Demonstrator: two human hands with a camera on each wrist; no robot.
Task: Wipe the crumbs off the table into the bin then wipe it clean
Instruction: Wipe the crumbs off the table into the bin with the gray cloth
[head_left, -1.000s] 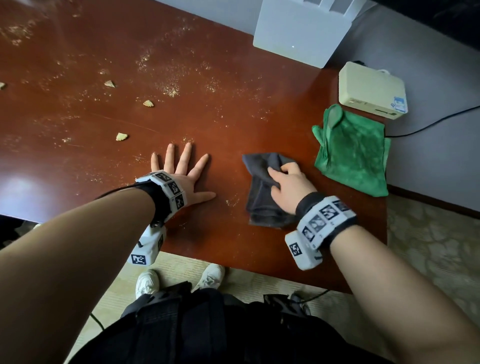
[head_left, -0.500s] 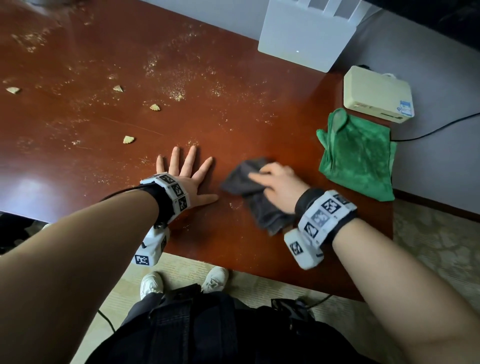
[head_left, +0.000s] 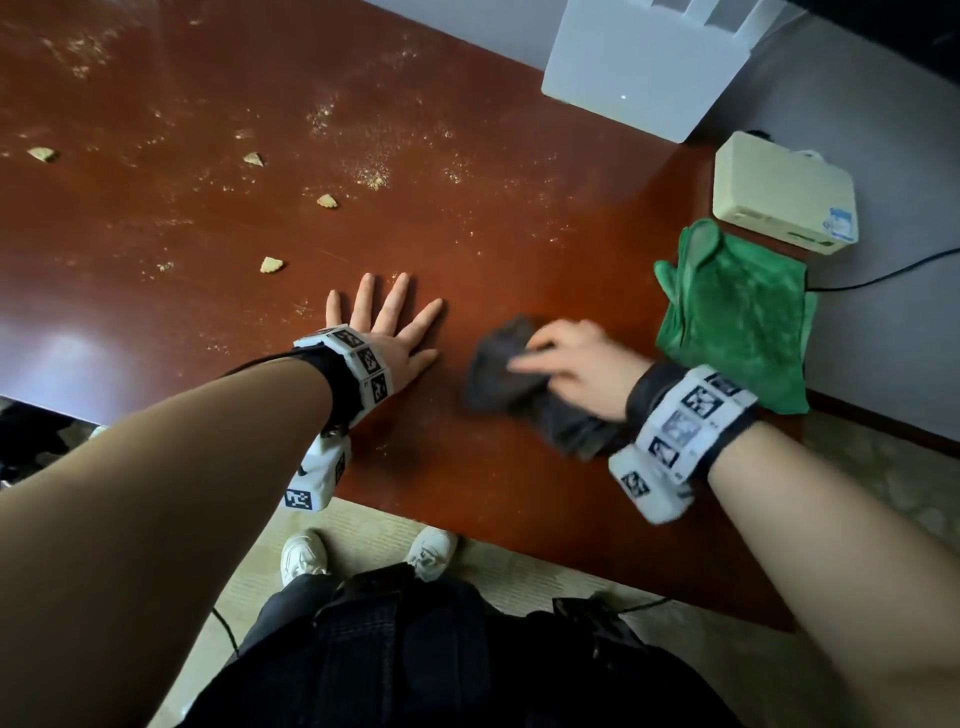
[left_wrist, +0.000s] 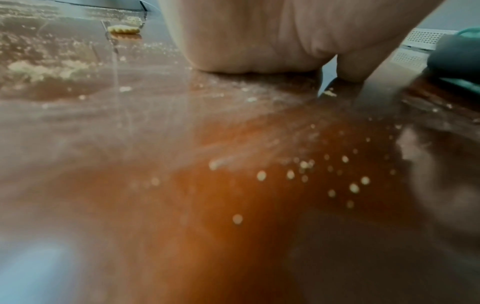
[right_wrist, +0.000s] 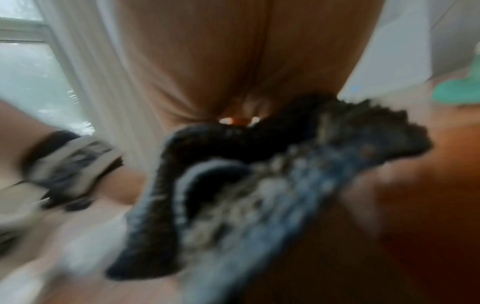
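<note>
Biscuit bits (head_left: 271, 265) — 4 on table (head_left: 493, 218), 2 cloths (head_left: 524, 384).

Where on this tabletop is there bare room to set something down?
Barest: the strip of table between the left hand, the grey cloth under the right hand, and the green cloth. Far left is crowded with cracker pieces and crumbs.

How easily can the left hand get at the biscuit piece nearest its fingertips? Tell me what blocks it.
Probably yes. The left hand lies flat and open on the table, and the nearest biscuit piece sits just beyond its fingers with only fine crumbs between. Nothing stands in the way.
</note>
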